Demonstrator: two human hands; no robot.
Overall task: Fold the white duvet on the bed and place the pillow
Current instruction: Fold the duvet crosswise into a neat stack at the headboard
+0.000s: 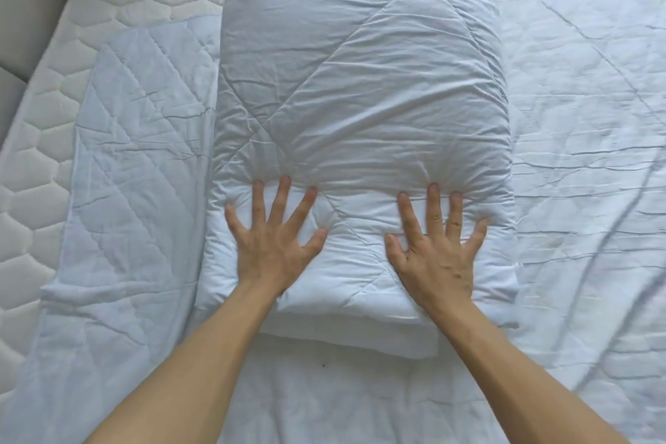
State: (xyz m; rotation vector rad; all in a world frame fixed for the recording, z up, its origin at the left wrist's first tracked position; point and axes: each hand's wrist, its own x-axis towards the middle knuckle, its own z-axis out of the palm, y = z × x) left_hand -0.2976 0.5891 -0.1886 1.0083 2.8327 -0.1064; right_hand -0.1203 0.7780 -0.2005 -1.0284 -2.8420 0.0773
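Head view — left hand (268, 245) and right hand (438, 252), each grip spread, press the folded duvet (360, 83).

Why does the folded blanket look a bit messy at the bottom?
The folded duvet has uneven layers: a lower layer sticks out past the top one near the wrists. The left hand and right hand press flat on it. Nothing looks torn or spilled.

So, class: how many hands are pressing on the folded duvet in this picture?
2. The left hand lies flat, fingers spread, on the near left part of the folded duvet; the right hand lies flat on its near right part. No other hand is in view.
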